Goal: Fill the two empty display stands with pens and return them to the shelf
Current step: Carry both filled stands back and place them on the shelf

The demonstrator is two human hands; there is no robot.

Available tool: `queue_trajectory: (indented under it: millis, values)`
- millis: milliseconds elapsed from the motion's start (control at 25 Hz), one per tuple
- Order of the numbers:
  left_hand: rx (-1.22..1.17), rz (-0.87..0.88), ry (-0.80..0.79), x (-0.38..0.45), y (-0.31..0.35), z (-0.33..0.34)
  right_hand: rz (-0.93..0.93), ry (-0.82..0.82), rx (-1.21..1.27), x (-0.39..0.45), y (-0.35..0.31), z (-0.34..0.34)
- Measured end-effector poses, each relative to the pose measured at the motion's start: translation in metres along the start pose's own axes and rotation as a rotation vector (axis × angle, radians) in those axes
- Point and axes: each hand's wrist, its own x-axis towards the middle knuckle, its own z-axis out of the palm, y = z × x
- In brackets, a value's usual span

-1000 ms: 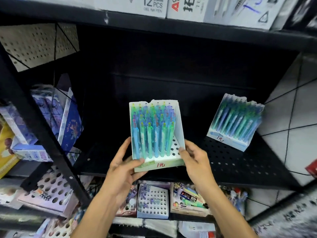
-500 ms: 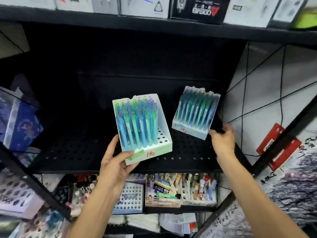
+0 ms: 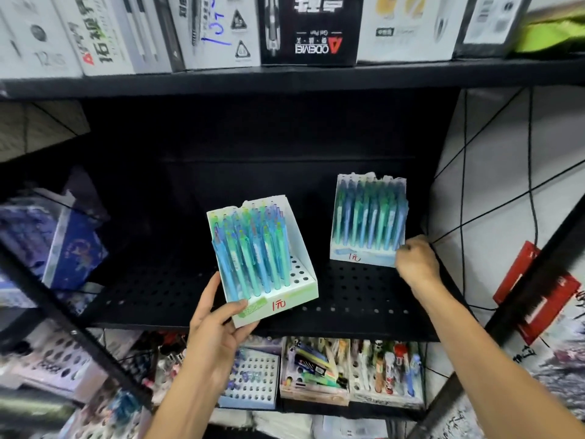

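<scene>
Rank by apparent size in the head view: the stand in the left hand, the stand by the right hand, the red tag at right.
1. Left-hand stand, largest, though nearer the camera.
2. Right stand, so true sizes may match.
3. Red tag, smallest.

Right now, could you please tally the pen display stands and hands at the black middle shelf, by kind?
Pen display stands: 2 (left stand, right stand)
Hands: 2 (left hand, right hand)
Total: 4
</scene>
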Motion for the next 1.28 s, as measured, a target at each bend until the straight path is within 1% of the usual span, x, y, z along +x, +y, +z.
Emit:
queue_trajectory:
  millis: [80,160,240,280,440,560,600,680,800,880,960,1000,1080,1280]
  values:
    - [-0.013,0.001,0.004,0.002,0.001,0.000,-0.030,0.030,0.022,0.004,0.004,-0.002]
    - [-0.019,0.003,0.001,0.004,0.001,-0.001,-0.035,-0.022,0.025,0.005,0.002,-0.003]
    - [-0.017,0.001,-0.003,0.008,-0.001,-0.002,0.020,-0.092,0.125,0.003,0.001,-0.003]
    - [-0.012,-0.002,-0.006,0.009,-0.001,-0.003,0.034,-0.090,0.127,0.004,0.002,-0.001]
    - [0.025,-0.006,-0.021,0.011,-0.004,-0.003,-0.047,-0.027,-0.131,0.005,-0.006,0.001]
    - [0.028,-0.008,-0.023,0.011,-0.004,-0.008,-0.151,0.057,-0.115,-0.006,-0.008,0.003]
    - [0.023,-0.006,-0.024,0.012,-0.003,-0.010,-0.174,0.078,-0.071,-0.009,-0.005,0.004]
    - [0.006,-0.002,-0.019,0.012,-0.002,-0.013,-0.128,0.064,0.128,-0.014,0.002,0.006]
    - [-0.012,0.006,-0.012,0.013,-0.001,-0.017,0.084,-0.009,0.490,-0.016,0.001,0.003]
    - [-0.013,0.008,-0.011,0.013,0.000,-0.020,0.220,-0.107,0.660,-0.017,-0.003,-0.001]
    - [-0.010,0.010,-0.013,0.011,0.001,-0.022,0.321,-0.255,0.761,-0.023,-0.010,-0.006]
    - [-0.010,0.011,-0.014,0.010,0.002,-0.024,0.338,-0.312,0.788,-0.027,-0.012,-0.009]
    - [-0.014,0.017,-0.010,0.008,0.003,-0.028,0.327,-0.369,0.812,-0.034,-0.015,-0.009]
    - [-0.051,0.035,0.028,-0.009,0.012,-0.045,0.286,-0.401,0.956,-0.057,-0.002,-0.002]
